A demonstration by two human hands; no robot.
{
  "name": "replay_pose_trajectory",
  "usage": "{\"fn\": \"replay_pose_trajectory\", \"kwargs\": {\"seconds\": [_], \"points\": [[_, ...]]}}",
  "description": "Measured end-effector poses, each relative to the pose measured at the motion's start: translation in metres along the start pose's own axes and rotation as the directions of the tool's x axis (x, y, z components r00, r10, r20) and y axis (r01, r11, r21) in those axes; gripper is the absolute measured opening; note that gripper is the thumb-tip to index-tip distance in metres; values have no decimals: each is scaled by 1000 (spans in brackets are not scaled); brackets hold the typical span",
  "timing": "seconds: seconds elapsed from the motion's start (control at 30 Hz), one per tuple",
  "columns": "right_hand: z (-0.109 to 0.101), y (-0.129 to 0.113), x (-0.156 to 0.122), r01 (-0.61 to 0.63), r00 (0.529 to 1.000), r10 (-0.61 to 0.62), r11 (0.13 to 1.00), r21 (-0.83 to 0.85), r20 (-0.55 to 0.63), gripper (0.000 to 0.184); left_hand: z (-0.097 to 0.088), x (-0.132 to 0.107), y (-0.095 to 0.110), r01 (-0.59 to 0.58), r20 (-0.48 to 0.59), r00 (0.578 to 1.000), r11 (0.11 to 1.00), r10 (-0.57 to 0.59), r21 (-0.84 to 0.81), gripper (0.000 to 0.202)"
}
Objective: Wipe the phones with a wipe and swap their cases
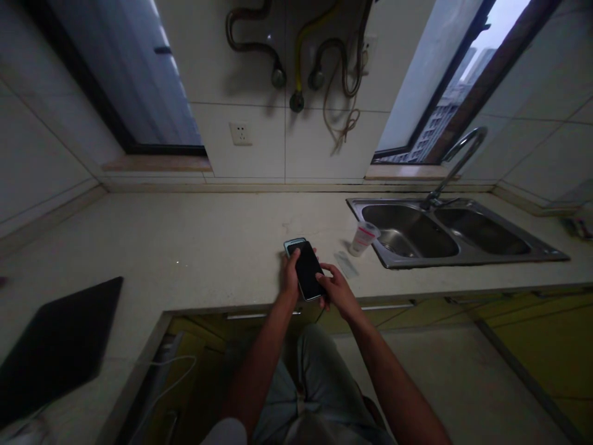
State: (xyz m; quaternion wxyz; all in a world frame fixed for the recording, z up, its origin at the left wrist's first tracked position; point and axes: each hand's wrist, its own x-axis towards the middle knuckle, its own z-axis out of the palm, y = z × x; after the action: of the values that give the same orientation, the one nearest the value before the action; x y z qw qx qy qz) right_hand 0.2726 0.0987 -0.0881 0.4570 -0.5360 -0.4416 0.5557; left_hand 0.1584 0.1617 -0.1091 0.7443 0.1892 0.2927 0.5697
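Head view: left hand (290, 276), right hand (336, 290) clasp phone (307, 269), curled fingers hiding its edges.

Desk (185, 247): phone (306, 269) at the front edge, centre; cup (364, 237) to its right, just beside the sink (463, 260); faucet (456, 164) behind the sink; flat board (55, 346) far left; socket (240, 133) on the wall (306, 154) behind.
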Motion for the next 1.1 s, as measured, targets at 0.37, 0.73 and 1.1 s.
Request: {"fn": "replay_pose_trajectory", "kwargs": {"seconds": [0.37,0.73,1.1], "points": [[-4,-13,-11,18,987,5,990,-140,160,76,-10,0,-1,9,78,997,973,9,-231,47],[-6,-7,-20,36,997,-34,999,-35,64,81,-12,-4,0,87,97,993,979,-70,-185,45],[11,5,-10,106,985,-116,991,-79,-129,68,-9,-5,5,137,-10,990,973,-141,-184,38]]}}
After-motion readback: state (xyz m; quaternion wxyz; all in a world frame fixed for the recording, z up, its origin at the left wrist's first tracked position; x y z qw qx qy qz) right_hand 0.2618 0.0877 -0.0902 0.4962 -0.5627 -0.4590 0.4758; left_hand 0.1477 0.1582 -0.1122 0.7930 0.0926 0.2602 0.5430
